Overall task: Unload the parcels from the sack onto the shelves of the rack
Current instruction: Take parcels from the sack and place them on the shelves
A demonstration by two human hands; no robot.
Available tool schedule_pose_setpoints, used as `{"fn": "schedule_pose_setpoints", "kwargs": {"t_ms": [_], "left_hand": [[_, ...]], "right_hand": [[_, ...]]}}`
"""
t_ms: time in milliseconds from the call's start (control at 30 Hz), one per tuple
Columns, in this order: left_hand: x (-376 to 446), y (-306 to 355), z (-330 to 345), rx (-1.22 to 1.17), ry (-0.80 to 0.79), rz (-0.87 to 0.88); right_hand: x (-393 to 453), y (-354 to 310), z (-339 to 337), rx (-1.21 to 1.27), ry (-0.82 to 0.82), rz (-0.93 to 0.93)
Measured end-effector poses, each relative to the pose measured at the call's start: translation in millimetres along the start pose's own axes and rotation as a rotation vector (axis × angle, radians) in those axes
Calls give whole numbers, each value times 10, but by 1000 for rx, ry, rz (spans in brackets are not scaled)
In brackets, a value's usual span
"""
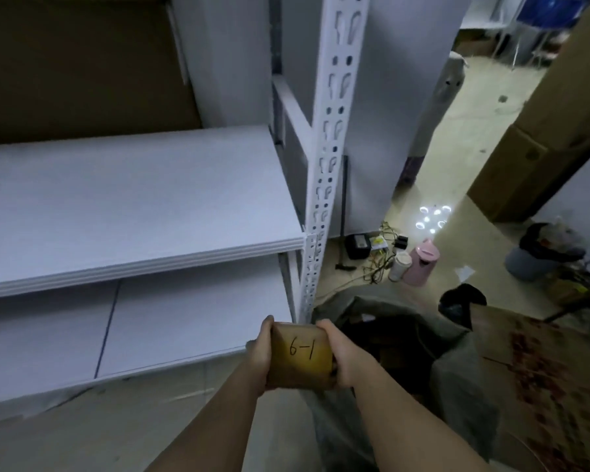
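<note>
Parcel [300,356] marked "6-1" held up between both hands.
Left hand [260,352] and right hand [338,356] each keep a grip on one side — it hangs beside the rack [324,165], just above the grey sack [457,369] on the floor.

White rack [315,212]: two bare white shelves [133,202] are seen. On the floor [457,137] beside it, a grey sack [457,369], pink kettle [423,262], white cup [400,265] and cables are found.

Two bare forearms, left hand [260,356] and right hand [342,356] ungloved
</note>
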State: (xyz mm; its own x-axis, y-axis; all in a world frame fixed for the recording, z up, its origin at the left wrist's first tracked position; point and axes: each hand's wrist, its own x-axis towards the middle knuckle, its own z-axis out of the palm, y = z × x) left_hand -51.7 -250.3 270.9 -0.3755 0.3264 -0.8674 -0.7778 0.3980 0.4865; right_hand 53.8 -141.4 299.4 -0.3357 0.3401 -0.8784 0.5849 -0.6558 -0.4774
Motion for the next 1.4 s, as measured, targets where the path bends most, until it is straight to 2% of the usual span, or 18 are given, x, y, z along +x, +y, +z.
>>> {"fn": "schedule_pose_setpoints", "kwargs": {"t_ms": [300,400,567,700,800,967,1167,1400], "left_hand": [[-533,5,-1910,-139,25,154],[-538,91,-2591,-175,72,239],[-1439,358,-3144,-277,117,353],[-1719,639,-3656,-330,228,441],[-2340,858,-3779,-341,322,528],[-3226,1268,-3921,-370,488,746],[-4324,1594,-3795,-331,543,1023],[-5191,1826,-3677,-254,647,1233]], "right_hand": [[-1073,388,1709,-137,-73,-157],[-1429,438,2275,-192,-158,-237],[-2025,374,2961,-277,-254,-376],[-2384,244,3422,-389,-307,-509],[-2482,37,3737,-417,-335,-654],[-3235,-265,4092,-401,-394,-869],[-3910,-602,4343,-271,-452,-1079],[-4645,-944,4489,-197,-399,-1301]]}}
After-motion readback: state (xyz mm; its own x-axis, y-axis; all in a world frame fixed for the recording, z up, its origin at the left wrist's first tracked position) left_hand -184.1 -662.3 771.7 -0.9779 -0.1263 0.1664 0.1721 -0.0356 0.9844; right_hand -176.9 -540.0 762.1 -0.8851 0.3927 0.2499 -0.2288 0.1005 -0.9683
